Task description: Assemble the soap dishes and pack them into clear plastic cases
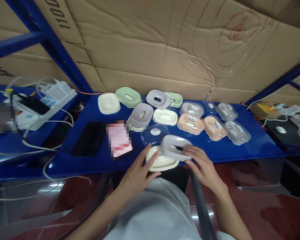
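Brown cardboard [139, 43] stands along the far edge of the blue table [225, 154], red curved lines marked on it. At the middle of the table's near edge both forearms reach forward, elbows apart. The left hand [137, 173] is open, thumb and fingers spread around the left end of a cream dish, fingertips on it. The right hand [205, 168] grips the right end of a grey tray, fingers bent over the rim, thumb below.

That grey tray [168, 145] is a matt, rounded oblong with a smooth raised rim and a dark slot in the middle; it is tilted and slightly blurred, overlapping the right part of the cream dish. The cream dish [165, 163], glossy and shallow, reaches past the near edge; whether it rests on the table cannot be told.

Towards the far right corner sit two peach boxes [190, 125] and three grey boxes [237, 132] under clear covers. A black slab [87, 138] lies by the left edge, a pink-screened phone [119, 140] beside it. Just beyond the grey tray lies a clear lid [148, 138] bearing a small round white label [155, 131].
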A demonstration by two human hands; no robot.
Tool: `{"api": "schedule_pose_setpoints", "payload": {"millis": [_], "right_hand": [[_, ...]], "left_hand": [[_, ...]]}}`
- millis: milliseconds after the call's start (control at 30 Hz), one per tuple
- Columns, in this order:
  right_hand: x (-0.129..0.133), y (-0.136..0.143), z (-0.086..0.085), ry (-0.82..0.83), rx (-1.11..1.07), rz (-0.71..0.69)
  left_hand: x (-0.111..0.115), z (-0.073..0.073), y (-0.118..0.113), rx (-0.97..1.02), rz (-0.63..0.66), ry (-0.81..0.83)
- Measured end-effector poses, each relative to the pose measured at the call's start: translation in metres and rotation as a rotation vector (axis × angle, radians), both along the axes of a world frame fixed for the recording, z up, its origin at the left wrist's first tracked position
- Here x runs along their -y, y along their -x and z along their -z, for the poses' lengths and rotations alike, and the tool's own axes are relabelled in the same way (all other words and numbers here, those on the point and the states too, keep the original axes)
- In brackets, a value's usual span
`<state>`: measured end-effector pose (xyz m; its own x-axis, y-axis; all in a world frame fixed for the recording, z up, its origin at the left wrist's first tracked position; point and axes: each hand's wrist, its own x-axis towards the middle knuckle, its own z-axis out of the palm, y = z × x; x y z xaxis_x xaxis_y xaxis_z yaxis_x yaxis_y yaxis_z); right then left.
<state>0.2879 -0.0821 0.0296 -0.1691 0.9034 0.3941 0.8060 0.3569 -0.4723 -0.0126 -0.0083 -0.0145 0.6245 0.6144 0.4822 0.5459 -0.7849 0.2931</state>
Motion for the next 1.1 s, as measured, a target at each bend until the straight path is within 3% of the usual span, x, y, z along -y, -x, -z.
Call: {"api": "schedule_pose_setpoints", "payload": {"millis": [100,233,400,500,600,700,867,967,1100], "right_hand": [[-0.006,0.025,-0.005,0.085,0.073,-0.204],[-0.017,0.035,-0.008,0.113,0.044,-0.302],[-0.064,0.022,-0.006,0.067,-0.115,-0.199],[-0.099,0.019,0.001,0.09,-0.017,-0.206],[-0.111,0.016,0.008,0.13,0.079,-0.233],[-0.094,0.009,0.016,0.081,0.145,-0.071],[-0.035,0.008,0.027,-0.013,0.083,0.233],[-0.011,0.024,0.034,-0.029,-0.032,0.288],[-0.009,0.041,0.042,-0.051,-0.042,0.275]], "left_hand": [[-0.006,0.001,-0.001,0.029,0.013,0.017],[-0.01,0.0,0.005,-0.04,0.05,-0.01],[-0.001,-0.003,0.009,-0.05,0.014,-0.084],[0.003,-0.006,0.01,-0.081,0.018,-0.077],[0.002,-0.008,0.011,-0.122,-0.021,-0.1],[0.0,-0.009,0.012,-0.149,-0.031,-0.121],[-0.007,-0.011,0.007,-0.132,0.022,-0.087],[-0.012,-0.015,0.003,-0.129,0.082,-0.081],[-0.02,-0.02,-0.001,-0.099,0.171,-0.05]]}}
